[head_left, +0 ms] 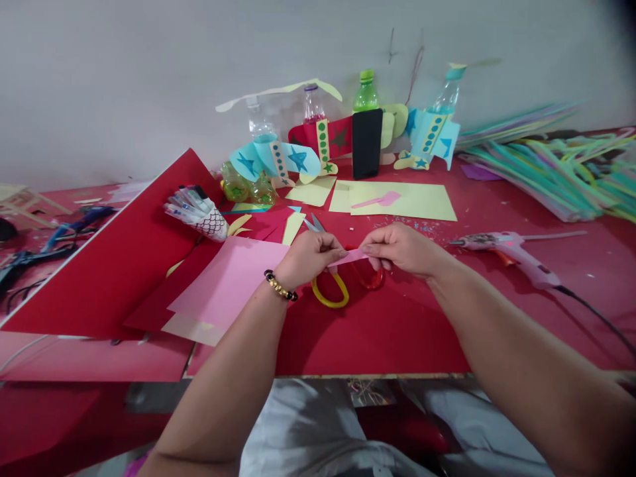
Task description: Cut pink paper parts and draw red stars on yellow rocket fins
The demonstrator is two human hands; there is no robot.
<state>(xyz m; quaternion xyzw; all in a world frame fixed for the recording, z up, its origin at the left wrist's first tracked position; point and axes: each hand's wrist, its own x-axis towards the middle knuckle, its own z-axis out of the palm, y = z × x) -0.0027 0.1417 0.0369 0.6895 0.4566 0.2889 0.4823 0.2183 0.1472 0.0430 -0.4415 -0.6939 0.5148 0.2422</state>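
**Paper strip held between two hands, seen from a head-worn camera.** The left hand (311, 258) and right hand (402, 249) are closed in a pinch on a narrow pink paper strip (348, 258), which spans the small gap between them above a red-covered bench (377, 338). The fingers hide the ends of the strip, so its full length and shape cannot be made out. Beneath the hands lie a yellow finger loop (330, 293) and a red finger loop (370, 278), with metal scissor blades (313, 225) beyond the left hand. The hands cover the part between them, so it is uncertain whether these belong to one pair of scissors. A beaded black-and-gold bracelet (281, 285) circles the left wrist. Left of the hands lie overlapping pink sheets (226, 285) and a large red card (109, 252). A pink hot glue gun (507, 250) lies to the right, its cord running out of frame. Behind, a yellow sheet (397, 201) carries a pink cut-out (377, 199), and decorated plastic bottles (366, 93) stand against the wall, partly hidden by paper shapes. Bundled coloured strips (541, 175) are cut off by the right edge. Dark cables (44, 248) at far left are too indistinct to identify.
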